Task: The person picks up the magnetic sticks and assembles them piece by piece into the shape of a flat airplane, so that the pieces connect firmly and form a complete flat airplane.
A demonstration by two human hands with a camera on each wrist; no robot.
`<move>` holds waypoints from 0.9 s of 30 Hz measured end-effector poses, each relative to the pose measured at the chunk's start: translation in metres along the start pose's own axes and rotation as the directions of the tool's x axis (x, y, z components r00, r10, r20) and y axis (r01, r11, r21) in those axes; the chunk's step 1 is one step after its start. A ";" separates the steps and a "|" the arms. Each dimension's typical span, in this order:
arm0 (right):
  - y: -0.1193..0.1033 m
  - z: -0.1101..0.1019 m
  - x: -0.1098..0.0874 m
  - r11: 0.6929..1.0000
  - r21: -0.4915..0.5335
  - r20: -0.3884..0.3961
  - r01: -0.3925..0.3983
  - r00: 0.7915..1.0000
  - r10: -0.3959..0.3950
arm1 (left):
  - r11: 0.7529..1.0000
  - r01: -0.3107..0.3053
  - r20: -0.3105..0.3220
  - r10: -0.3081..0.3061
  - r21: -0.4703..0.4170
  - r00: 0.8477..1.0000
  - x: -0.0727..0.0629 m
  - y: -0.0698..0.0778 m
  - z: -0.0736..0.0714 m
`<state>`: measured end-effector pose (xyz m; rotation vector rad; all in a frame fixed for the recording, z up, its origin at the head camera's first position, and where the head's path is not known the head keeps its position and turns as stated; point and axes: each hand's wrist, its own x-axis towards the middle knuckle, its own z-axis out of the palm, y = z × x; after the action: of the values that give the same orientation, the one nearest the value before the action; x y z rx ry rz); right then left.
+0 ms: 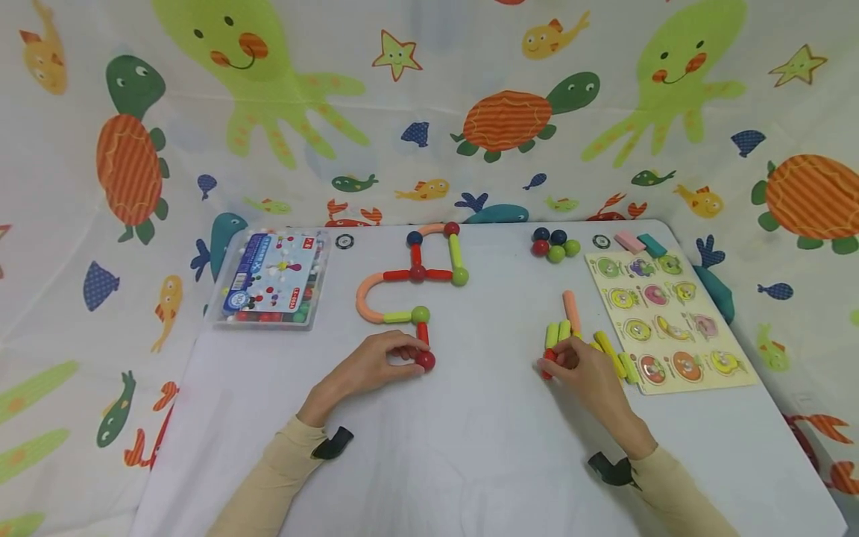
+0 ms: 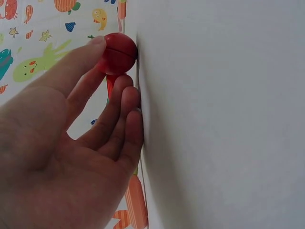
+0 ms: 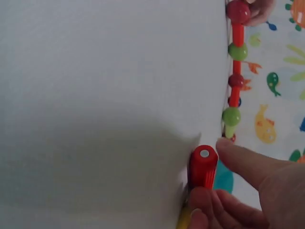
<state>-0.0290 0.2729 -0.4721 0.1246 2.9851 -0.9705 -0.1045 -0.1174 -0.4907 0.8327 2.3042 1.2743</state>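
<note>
My left hand (image 1: 376, 363) holds a red ball (image 1: 426, 361) between thumb and fingers, seen close in the left wrist view. That ball ends a chain on the table: a red rod (image 1: 422, 333), a green ball (image 1: 420, 315), a yellow-green rod (image 1: 397, 318), and a curved orange piece (image 1: 365, 298). Beyond it, more rods and balls form a closed loop. My right hand (image 1: 590, 377) has thumb and fingers about a short red magnetic rod (image 3: 203, 167), whose silvery end dot faces the right wrist view. Yellow-green rods (image 1: 552, 335) and an orange rod (image 1: 570, 309) lie beside that hand.
Several loose balls (image 1: 556, 254) sit at the back right. A wooden fruit puzzle board (image 1: 614, 294) lies on the right, with pink (image 1: 629, 242) and teal blocks (image 1: 652, 245) behind it. A clear plastic box (image 1: 312, 306) of pieces stands at the back left.
</note>
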 end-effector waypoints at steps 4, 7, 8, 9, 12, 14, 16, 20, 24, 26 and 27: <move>-0.005 0.005 -0.002 0.999 -0.044 0.010 0.004 1.000 -0.004 | 1.000 0.001 0.001 -0.001 0.001 1.000 0.001 -0.002 0.001; -0.009 0.007 -0.003 0.997 -0.071 -0.003 0.028 1.000 -0.028 | 1.000 -0.002 0.003 0.002 -0.002 1.000 0.001 -0.003 0.001; -0.010 0.008 -0.003 0.996 -0.080 -0.007 0.035 0.999 -0.035 | 1.000 -0.002 0.003 0.002 -0.003 1.000 0.001 -0.003 0.001; -0.011 0.008 -0.003 0.995 -0.087 -0.010 0.040 0.999 -0.041 | 1.000 -0.004 0.003 0.004 -0.005 1.000 0.002 -0.004 0.001; -0.012 0.009 -0.002 0.995 -0.096 -0.019 0.042 0.999 -0.044 | 1.000 -0.004 0.004 0.004 -0.008 1.000 0.002 -0.004 0.000; -0.013 0.010 -0.002 0.995 -0.097 -0.020 0.035 0.999 -0.037 | 1.000 -0.003 0.006 0.003 -0.004 1.000 0.002 -0.004 0.000; -0.014 0.011 -0.001 0.995 -0.097 -0.019 0.029 0.999 -0.031 | 1.000 0.001 0.008 -0.001 -0.001 1.000 0.002 -0.004 0.000; -0.014 0.012 0.000 0.995 -0.096 -0.012 0.023 1.000 -0.025 | 1.000 0.005 0.008 -0.005 0.001 1.000 0.002 -0.004 0.000; -0.013 0.010 0.001 0.998 -0.056 0.002 0.015 1.000 -0.015 | 1.000 0.009 0.009 -0.009 -0.002 1.000 0.002 -0.004 0.000; -0.010 0.008 0.001 1.000 -0.025 -0.002 0.013 1.000 -0.013 | 1.000 0.010 0.010 -0.010 -0.003 1.000 0.002 -0.004 -0.001; -0.009 0.006 0.001 1.000 -0.013 -0.013 0.010 1.000 -0.010 | 1.000 0.011 0.010 -0.011 -0.003 1.000 0.002 -0.004 -0.001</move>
<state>-0.0310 0.2624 -0.4716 0.1171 3.0062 -0.9555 -0.1080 -0.1179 -0.4938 0.8226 2.2955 1.2652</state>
